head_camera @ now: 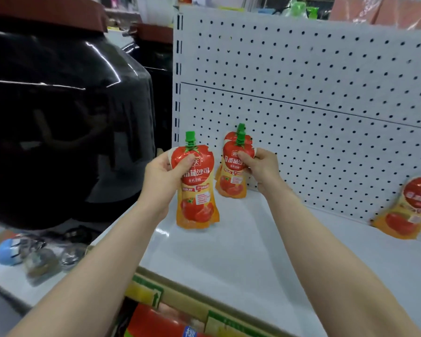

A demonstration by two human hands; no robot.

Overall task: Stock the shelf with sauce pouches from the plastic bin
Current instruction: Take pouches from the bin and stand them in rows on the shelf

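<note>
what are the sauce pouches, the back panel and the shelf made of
Sauce pouches: flexible printed plastic film, glossy, creased at the edges; green spout caps look like rigid plastic. Back panel: probably white-painted sheet metal, matte, punched with regular holes. Shelf: smooth white, likely coated metal, slightly glossy from the light glint.

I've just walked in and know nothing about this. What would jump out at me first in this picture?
Bright red-and-orange sauce pouches with green caps stand out: the left hand grips a single pouch over the white shelf, and the right hand holds a pair of pouches, one behind the other, near the pegboard. A fourth pouch leans against the pegboard at far right, and a huge glossy black jar looms at left.
</note>
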